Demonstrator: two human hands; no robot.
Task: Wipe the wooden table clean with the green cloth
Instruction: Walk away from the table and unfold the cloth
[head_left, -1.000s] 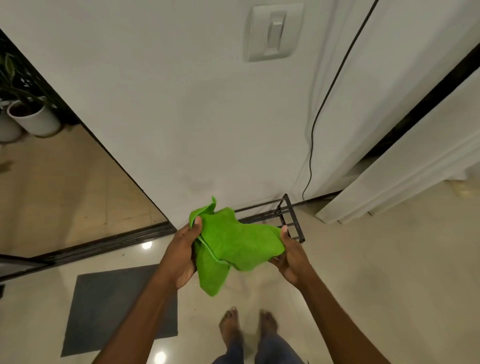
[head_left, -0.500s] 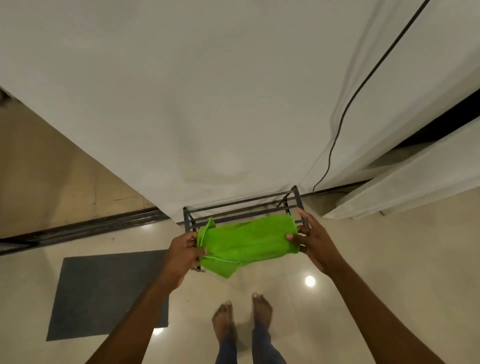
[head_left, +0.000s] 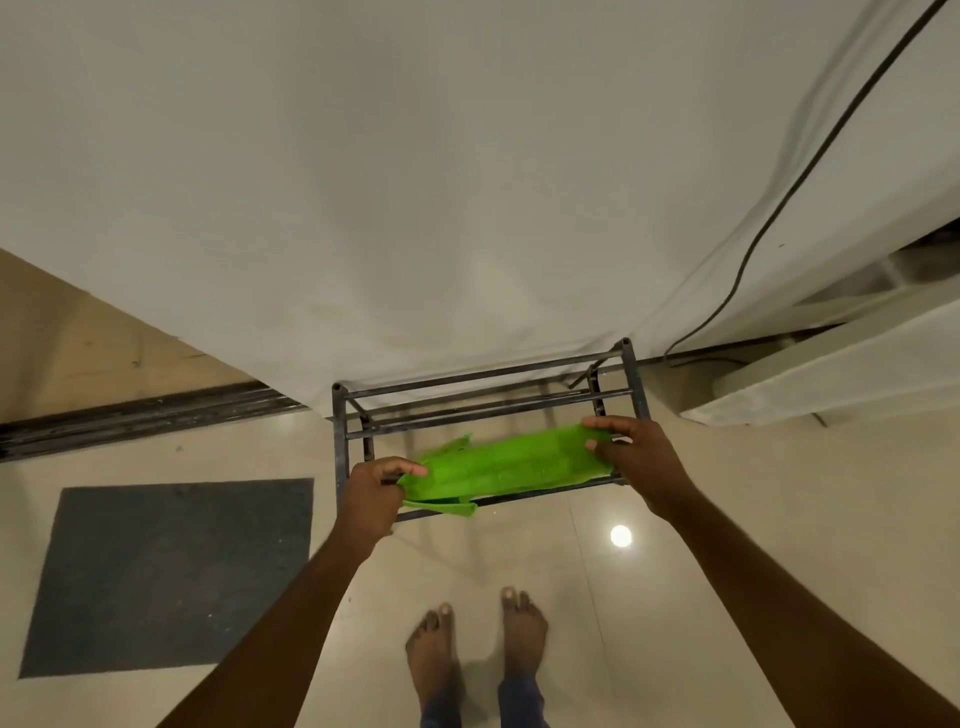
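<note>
The green cloth (head_left: 506, 465) is folded into a long strip and stretched sideways between my hands, lying over the front bars of a low black metal rack (head_left: 483, 400). My left hand (head_left: 371, 491) pinches its left end, where a loose flap hangs down. My right hand (head_left: 631, 452) pinches its right end, thumb on top. No wooden table is in view.
The rack stands against a white wall (head_left: 415, 182). A black cable (head_left: 779, 208) runs down the wall to the floor at the right. A dark grey mat (head_left: 161, 571) lies on the glossy tiled floor to the left. My bare feet (head_left: 475, 649) are below the rack.
My hands have spread the bunched cloth into a flat strip and lowered it onto the rack's bars. The view has tilted downward toward the rack.
</note>
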